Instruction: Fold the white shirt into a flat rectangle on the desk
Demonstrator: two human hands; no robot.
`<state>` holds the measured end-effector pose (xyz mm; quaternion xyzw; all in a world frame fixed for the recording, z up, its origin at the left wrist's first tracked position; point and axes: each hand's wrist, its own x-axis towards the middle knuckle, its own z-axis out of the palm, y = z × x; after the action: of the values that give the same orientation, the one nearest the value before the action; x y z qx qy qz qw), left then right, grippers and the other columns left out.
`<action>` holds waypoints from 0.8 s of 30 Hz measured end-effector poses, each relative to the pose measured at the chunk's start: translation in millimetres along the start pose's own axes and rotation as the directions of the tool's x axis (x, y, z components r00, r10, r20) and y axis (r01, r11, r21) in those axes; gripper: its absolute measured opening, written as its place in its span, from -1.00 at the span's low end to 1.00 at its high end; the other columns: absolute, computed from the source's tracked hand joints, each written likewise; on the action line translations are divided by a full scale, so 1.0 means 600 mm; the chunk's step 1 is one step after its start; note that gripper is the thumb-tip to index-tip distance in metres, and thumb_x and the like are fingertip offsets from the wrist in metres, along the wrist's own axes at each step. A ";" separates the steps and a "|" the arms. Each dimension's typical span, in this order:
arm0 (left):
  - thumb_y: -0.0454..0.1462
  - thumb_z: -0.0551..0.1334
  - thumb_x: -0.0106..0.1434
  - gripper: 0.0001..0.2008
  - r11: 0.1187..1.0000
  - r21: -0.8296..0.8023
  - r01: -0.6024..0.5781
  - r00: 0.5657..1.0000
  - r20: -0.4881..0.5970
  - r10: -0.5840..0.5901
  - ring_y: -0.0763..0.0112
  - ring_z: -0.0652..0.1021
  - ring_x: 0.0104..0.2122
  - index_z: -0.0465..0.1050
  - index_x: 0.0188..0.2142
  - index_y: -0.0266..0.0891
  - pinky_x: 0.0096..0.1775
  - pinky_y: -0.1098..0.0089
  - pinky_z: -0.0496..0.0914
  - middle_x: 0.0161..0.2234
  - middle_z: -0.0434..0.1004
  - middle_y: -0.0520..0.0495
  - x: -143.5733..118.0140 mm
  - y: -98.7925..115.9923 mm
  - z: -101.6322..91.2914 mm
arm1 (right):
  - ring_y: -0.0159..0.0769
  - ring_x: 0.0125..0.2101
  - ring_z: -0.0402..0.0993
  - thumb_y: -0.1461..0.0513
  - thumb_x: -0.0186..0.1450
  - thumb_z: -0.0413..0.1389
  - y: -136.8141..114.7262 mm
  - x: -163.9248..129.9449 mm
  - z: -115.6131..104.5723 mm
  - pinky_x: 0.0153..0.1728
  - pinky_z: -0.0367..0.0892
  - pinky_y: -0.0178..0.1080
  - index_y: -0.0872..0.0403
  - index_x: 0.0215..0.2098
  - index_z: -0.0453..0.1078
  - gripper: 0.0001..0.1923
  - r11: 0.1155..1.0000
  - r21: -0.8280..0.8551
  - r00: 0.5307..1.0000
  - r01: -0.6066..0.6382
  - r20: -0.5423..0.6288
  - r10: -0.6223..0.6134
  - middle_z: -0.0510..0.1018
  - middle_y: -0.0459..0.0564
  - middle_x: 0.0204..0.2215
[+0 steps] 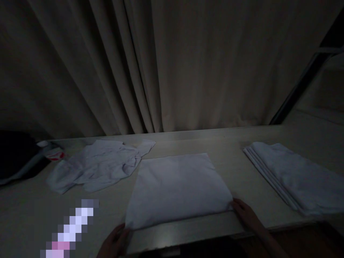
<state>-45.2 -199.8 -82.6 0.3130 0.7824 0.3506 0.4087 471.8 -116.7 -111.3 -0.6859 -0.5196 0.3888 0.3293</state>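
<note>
A white cloth point(177, 190), folded to a flat rectangle, lies on the pale table in front of me. Its near left corner is pinched by my left hand point(114, 240), whose fingers are dark and partly cut off by the bottom of the view. At the near right corner, my right hand point(245, 212) has its thumb and fingers closed on the edge. The cloth's near edge runs between both hands, a little back from the table's front edge. Dim light hides the finer finger detail.
A crumpled white cloth point(104, 165) lies at the left. A stack of folded white cloths point(298, 179) sits at the right. Far left are a black item point(17, 156) and a red-and-white package point(55, 154). Beige curtains point(209, 68) hang behind the table point(228, 150).
</note>
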 end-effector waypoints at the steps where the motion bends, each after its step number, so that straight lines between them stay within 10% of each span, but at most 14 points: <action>1: 0.12 0.28 -0.22 -0.40 0.999 -0.021 0.031 0.999 0.019 -0.031 0.09 0.59 -0.46 0.39 -0.21 -0.12 -0.57 0.28 0.41 -0.50 0.57 -0.07 -0.003 0.001 0.004 | -0.11 -0.23 0.51 -0.13 0.06 0.02 -0.003 -0.003 0.001 -0.18 0.40 -0.13 0.08 -0.23 0.47 -0.46 0.999 0.030 1.000 -0.020 0.010 0.019 0.60 0.08 -0.30; 6: 0.10 0.35 -0.21 -0.36 0.966 -0.206 0.154 0.986 0.089 -0.138 0.35 0.48 -0.67 0.31 -0.20 -0.17 -0.66 0.46 0.20 -0.57 0.51 0.01 -0.001 0.002 0.001 | -0.38 -0.75 0.21 -0.16 0.05 -0.01 -0.001 -0.016 0.005 -0.73 0.09 -0.32 0.07 -0.33 0.42 -0.48 0.975 0.144 0.984 -0.171 0.084 0.160 0.30 -0.19 -0.75; 24: -0.18 0.35 -0.05 -0.75 0.906 -0.336 0.258 0.965 0.136 -0.225 0.25 0.60 -0.46 0.40 -0.41 -0.25 -0.43 0.33 0.46 -0.48 0.60 -0.14 -0.013 -0.018 -0.024 | -0.26 -0.64 0.43 -0.08 0.17 -0.10 0.037 -0.043 -0.012 -0.58 0.33 -0.21 0.03 -0.56 0.29 -0.60 0.988 -0.035 0.988 -0.150 0.033 0.151 0.51 0.02 -0.60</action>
<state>-55.8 -216.3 -82.2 0.1519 0.7198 0.4159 0.5346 483.9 -147.6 -121.8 -0.7215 -0.4782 0.4161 0.2786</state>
